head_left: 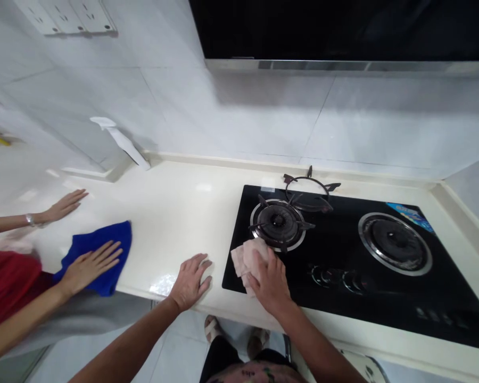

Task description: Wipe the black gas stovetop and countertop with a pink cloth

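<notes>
My right hand (272, 282) presses a folded pale pink cloth (249, 258) onto the front left of the black gas stove (331, 250), just before the left burner (278, 222). Its fingers are bent over the cloth. My left hand (190, 282) rests on the white countertop (175, 213) near the front edge, left of the stove. Its fingers are slightly spread, with nothing in them. A pan support sits over the left burner. Another dark pan support (308, 194) leans at the stove's back edge. The right burner (395, 243) has no support on it.
At the left, another person's hand (91, 268) lies flat on a blue cloth (122, 239); their other hand (66, 206) rests on the counter. A white tool (123, 143) leans against the wall. A black range hood (343, 32) overhangs the stove.
</notes>
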`<state>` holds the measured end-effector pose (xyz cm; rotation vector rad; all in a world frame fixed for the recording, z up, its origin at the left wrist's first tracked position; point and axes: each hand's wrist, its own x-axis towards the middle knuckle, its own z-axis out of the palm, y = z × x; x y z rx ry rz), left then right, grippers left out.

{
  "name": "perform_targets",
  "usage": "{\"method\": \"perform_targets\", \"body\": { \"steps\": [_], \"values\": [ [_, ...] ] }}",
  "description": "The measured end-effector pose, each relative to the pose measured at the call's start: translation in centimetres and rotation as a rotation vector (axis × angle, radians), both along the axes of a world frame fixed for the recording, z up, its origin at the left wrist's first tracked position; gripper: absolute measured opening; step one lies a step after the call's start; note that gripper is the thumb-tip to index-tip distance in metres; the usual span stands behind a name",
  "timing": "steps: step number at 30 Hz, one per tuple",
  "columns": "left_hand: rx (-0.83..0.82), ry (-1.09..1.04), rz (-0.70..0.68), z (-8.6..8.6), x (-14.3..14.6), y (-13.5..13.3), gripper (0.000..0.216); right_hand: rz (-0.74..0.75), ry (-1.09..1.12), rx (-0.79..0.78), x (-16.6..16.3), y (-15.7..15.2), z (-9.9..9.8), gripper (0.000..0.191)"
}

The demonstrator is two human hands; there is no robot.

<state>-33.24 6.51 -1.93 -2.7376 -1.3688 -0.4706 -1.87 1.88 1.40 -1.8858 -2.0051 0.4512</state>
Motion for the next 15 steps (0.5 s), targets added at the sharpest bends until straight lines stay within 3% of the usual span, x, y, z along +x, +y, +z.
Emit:
{"method": "perform_targets", "body": {
  "steps": [5,8,11,15],
  "values": [
    [0.025,0.004,0.000,0.0,-0.3,0.2,0.037,0.250,0.033,-0.066,-6.8,6.2,1.4,0.082],
    [0.041,0.001,0.002,-0.2,-0.7,0.4,0.036,0.354,0.016,-0.039,-8.9,6.8,1.8,0.077],
    [0.050,-0.005,-0.009,-0.5,-1.2,0.8,0.034,0.363,0.015,0.024,-7.5,4.1,1.1,0.066],
    [0.079,-0.010,-0.031,-0.8,-1.6,1.5,0.035,0.214,0.007,0.009,-0.2,-1.8,-1.1,0.063]
  ]
}}
